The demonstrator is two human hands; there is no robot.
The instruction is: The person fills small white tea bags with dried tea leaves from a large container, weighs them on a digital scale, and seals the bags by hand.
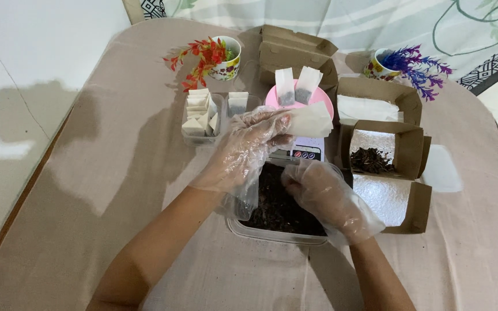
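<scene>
Head view: gloved left hand (pixel 243 151) pinches an empty white filter bag (pixel 311 120) above a clear tub of dark dried leaves (pixel 278 210) on the desk (pixel 116 173); the gloved right hand's (pixel 329 193) grip is curled into the leaves, apparently gathering a pinch. Loose gloves could let the bag slip, likely scattering leaves over the small scale (pixel 304 152).

A white paper sachet (pixel 311 120) is held up in the gloved left hand (pixel 243 151), while the gloved right hand (pixel 327 193) is dipped into a clear tub (pixel 272 233) of dark dried leaves on the cloth-covered worktop (pixel 99 190).
</scene>
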